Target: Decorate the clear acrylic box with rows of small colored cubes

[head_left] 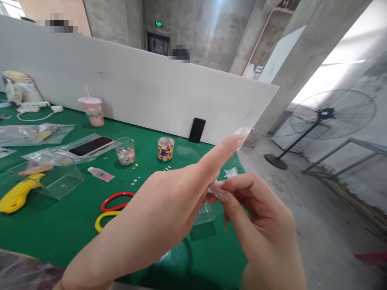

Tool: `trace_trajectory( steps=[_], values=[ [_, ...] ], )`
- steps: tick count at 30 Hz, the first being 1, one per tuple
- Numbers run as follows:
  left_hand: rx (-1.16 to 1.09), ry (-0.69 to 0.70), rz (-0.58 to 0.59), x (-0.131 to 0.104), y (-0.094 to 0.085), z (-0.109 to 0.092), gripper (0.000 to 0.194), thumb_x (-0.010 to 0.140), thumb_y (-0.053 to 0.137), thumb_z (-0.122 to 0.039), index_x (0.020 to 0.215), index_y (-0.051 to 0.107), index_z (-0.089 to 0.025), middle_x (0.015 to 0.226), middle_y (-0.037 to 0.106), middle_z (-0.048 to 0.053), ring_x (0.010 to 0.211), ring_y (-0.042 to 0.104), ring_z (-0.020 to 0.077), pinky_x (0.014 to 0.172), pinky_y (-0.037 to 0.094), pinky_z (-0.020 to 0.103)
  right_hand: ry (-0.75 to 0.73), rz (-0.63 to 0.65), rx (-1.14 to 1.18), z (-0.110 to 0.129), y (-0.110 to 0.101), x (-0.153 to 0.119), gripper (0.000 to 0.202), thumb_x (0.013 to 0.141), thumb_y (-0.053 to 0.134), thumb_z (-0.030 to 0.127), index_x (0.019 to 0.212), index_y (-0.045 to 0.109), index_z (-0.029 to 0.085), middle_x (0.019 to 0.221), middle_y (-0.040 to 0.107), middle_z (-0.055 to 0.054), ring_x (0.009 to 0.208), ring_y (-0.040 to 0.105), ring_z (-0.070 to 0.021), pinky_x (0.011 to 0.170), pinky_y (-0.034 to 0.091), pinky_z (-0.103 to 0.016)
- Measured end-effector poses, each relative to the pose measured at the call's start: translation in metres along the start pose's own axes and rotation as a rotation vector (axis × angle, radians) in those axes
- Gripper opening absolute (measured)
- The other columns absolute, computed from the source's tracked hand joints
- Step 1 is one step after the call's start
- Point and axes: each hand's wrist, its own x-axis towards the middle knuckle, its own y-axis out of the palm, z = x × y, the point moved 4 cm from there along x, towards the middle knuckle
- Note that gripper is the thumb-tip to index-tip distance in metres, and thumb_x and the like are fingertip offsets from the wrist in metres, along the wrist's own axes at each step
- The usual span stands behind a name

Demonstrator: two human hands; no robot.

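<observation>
My left hand (175,197) is raised over the green table, its index finger stretched out toward the upper right. The other left fingers curl behind the hand and are mostly hidden. Against them, my right hand (260,217) pinches with thumb and index finger. Whatever sits between the fingertips is too small or too covered to name. Below the meeting fingers shows a clear plastic piece (207,214); I cannot tell whether it is held or lies on the table. Scissors (116,201) with red and yellow handles lie partly behind my left forearm.
Behind stand a glass of sequins (126,155), a roll of colourful tape (166,149), a pink cup (92,112) and a dark phone (197,130) against the white partition (145,88). Left lie a small tube (101,174), another phone (90,146), a clear box (65,181) and a yellow tool (18,195).
</observation>
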Motion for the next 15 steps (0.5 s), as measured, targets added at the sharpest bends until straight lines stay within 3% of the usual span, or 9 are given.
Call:
trace_trajectory(
  steps=[3, 7, 9, 12, 15],
  values=[
    [0.081, 0.032, -0.002, 0.000, 0.003, 0.002, 0.076, 0.109, 0.044, -0.011, 0.173, 0.032, -0.050, 0.079, 0.070, -0.012, 0.055, 0.063, 0.0072, 0.056, 0.048, 0.012, 0.006, 0.004, 0.051, -0.004, 0.002, -0.003, 0.015, 0.104, 0.073, 0.016, 0.101, 0.070, 0.030, 0.081, 0.082, 0.007, 0.069, 0.081, -0.0103, 0.056, 0.059, -0.013],
    [-0.095, 0.002, 0.097, -0.002, 0.004, 0.003, 0.076, 0.112, 0.044, -0.013, 0.173, 0.028, -0.055, 0.074, 0.069, -0.014, 0.054, 0.064, 0.0066, 0.053, 0.047, 0.011, 0.060, 0.014, 0.184, -0.005, 0.002, -0.006, 0.033, 0.101, 0.072, 0.008, 0.115, 0.064, 0.036, 0.071, 0.077, 0.013, 0.057, 0.077, -0.0106, 0.055, 0.062, -0.015],
    [-0.207, -0.052, 0.151, -0.004, 0.002, 0.001, 0.071, 0.112, 0.048, -0.016, 0.172, 0.034, -0.052, 0.076, 0.072, -0.012, 0.060, 0.070, 0.0085, 0.056, 0.053, 0.012, 0.070, 0.052, 0.242, -0.002, 0.002, -0.006, 0.037, 0.096, 0.074, 0.005, 0.113, 0.062, 0.036, 0.066, 0.075, 0.013, 0.050, 0.075, -0.0128, 0.048, 0.060, -0.017],
    [-0.278, -0.144, 0.129, -0.008, -0.004, -0.001, 0.066, 0.112, 0.052, -0.018, 0.168, 0.045, -0.052, 0.087, 0.082, -0.010, 0.071, 0.077, 0.0105, 0.064, 0.060, 0.013, 0.098, 0.125, 0.308, 0.001, 0.002, -0.007, 0.038, 0.092, 0.075, 0.004, 0.106, 0.058, 0.034, 0.062, 0.074, 0.014, 0.042, 0.070, -0.0133, 0.039, 0.054, -0.017],
    [-0.301, -0.124, 0.224, -0.014, -0.005, -0.003, 0.068, 0.111, 0.054, -0.017, 0.166, 0.044, -0.056, 0.095, 0.086, -0.010, 0.072, 0.080, 0.0105, 0.064, 0.062, 0.012, 0.190, 0.145, 0.363, -0.002, 0.001, -0.014, 0.034, 0.090, 0.076, 0.006, 0.100, 0.058, 0.033, 0.063, 0.073, 0.013, 0.037, 0.062, -0.0105, 0.036, 0.049, -0.016]
  ],
)
